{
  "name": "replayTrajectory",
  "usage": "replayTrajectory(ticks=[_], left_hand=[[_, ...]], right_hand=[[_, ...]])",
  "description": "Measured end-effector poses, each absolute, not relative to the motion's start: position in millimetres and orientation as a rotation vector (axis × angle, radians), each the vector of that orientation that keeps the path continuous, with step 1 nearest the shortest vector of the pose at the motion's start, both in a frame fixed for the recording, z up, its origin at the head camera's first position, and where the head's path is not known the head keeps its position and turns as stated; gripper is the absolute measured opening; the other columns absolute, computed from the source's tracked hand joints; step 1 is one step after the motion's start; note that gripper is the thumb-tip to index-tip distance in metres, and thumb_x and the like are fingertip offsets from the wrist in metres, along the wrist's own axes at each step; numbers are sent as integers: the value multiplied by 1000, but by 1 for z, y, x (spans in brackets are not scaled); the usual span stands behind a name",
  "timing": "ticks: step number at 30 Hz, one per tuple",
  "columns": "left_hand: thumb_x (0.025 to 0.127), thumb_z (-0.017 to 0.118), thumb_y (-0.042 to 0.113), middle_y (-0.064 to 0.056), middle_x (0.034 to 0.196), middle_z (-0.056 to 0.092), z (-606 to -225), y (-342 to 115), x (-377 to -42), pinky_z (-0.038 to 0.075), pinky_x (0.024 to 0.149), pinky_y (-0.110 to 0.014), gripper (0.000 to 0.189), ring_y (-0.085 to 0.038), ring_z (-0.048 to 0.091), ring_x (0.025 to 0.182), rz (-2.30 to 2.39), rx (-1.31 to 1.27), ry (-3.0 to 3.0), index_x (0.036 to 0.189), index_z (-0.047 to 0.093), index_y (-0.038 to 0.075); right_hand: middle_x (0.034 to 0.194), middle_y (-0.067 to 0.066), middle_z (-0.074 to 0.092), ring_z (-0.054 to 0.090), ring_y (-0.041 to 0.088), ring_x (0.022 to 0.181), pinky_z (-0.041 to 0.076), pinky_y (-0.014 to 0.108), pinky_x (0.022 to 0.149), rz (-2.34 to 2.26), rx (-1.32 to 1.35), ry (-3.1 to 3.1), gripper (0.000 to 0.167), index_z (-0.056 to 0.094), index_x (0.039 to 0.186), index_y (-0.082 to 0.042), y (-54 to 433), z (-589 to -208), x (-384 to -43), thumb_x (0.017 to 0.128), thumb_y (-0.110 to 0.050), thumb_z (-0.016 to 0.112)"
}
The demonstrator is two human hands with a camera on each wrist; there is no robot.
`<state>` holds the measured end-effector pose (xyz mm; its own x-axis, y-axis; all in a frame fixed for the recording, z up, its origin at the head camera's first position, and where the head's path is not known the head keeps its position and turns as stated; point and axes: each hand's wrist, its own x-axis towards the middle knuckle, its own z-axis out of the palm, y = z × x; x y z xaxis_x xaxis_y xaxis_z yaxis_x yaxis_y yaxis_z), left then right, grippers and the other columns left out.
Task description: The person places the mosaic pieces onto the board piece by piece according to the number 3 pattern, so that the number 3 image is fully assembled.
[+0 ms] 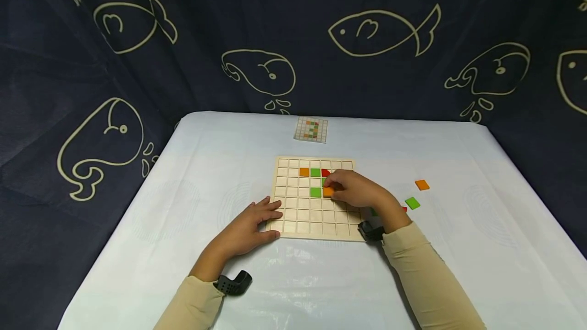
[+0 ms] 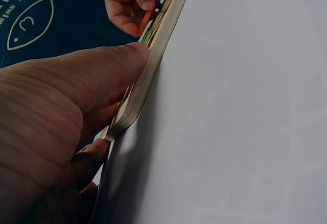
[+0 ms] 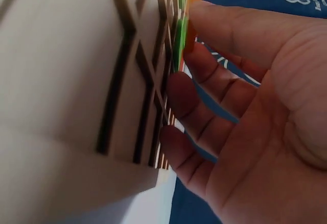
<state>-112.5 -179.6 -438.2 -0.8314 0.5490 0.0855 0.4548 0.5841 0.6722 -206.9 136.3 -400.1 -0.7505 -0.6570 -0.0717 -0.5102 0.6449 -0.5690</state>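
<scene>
A wooden grid board (image 1: pixel 302 215) lies on the table. My left hand (image 1: pixel 247 225) rests at its left edge, fingers extended over the rim and thumb near the front corner. Between thumb and fingertips of my right hand (image 1: pixel 359 190) is an orange square tile (image 1: pixel 327 193), tilted against the grid in the right wrist view. Left of it a green tile (image 1: pixel 315 192) sits in a cell. Higher up, an orange tile (image 1: pixel 304 172), a green tile (image 1: pixel 315 172) and a red tile (image 1: pixel 325 172) form a row. Another green tile (image 1: pixel 323 182) is partly hidden by my right fingers.
Behind the board lies a small pattern card (image 1: pixel 311 130) with a coloured grid. Right of the board are a loose orange tile (image 1: pixel 422 185), a green tile (image 1: pixel 412 202) and, partly hidden by the right arm, a red piece (image 1: pixel 404 209) and a green piece (image 1: pixel 373 212).
</scene>
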Motion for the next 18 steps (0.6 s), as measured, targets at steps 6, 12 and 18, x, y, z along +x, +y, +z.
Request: replayTrajectory(ticks=[6, 12, 18], left_hand=[[90, 74, 18, -11, 150, 46, -438, -179, -112, 14, 117, -62, 47, -34, 25, 147, 1075, 854, 2677, 132, 62, 0], [91, 74, 19, -10, 150, 47, -439, -180, -112, 14, 117, -62, 47, -34, 26, 147, 1078, 854, 2678, 132, 63, 0], [91, 74, 20, -10, 150, 47, -440, -181, -113, 14, 117, -62, 46, -33, 26, 147, 1082, 853, 2679, 131, 63, 1]], right_hand=[[108, 4, 61, 53, 22, 97, 46, 41, 90, -776, -904, 2604, 22, 68, 114, -6, 130, -402, -206, 92, -3, 67], [107, 4, 60, 53, 22, 97, 46, 41, 90, -753, -883, 2623, 23, 68, 114, -6, 129, -403, -205, 91, -3, 67], [106, 4, 60, 52, 20, 94, 46, 40, 87, -744, -889, 2626, 22, 68, 114, -6, 130, -404, -205, 92, -3, 68]])
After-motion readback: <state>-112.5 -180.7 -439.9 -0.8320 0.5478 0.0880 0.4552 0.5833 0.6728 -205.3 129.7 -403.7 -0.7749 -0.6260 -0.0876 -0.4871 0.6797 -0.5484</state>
